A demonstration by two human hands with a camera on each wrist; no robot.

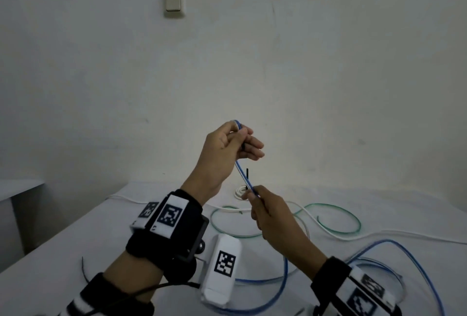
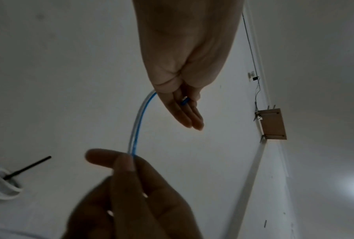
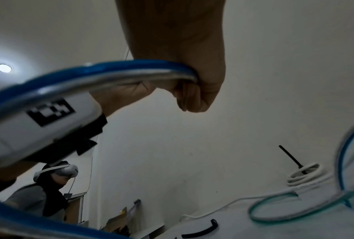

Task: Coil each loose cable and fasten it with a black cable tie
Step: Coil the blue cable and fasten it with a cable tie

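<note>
A blue-and-white cable (image 1: pixel 243 175) is stretched taut in the air between my two hands. My left hand (image 1: pixel 240 136) is raised and pinches the cable's end (image 2: pixel 184 101) between thumb and fingers. Lower down, my right hand (image 1: pixel 252 193) pinches the same cable, and its fist (image 3: pixel 192 90) is closed round it. The rest of the blue cable (image 1: pixel 285 272) hangs to the table and lies in loose loops at the right. A white cable coil (image 1: pixel 240 192) lies behind my hands with a black cable tie (image 1: pixel 247 176) sticking up from it.
A loose green cable (image 1: pixel 336 222) loops on the table (image 1: pixel 75 235) beyond my right hand, and a loose white cable (image 1: pixel 379 236) crosses it. A spare black tie (image 3: pixel 202 229) lies on the table. A person with a headset (image 3: pixel 55 176) shows in the right wrist view.
</note>
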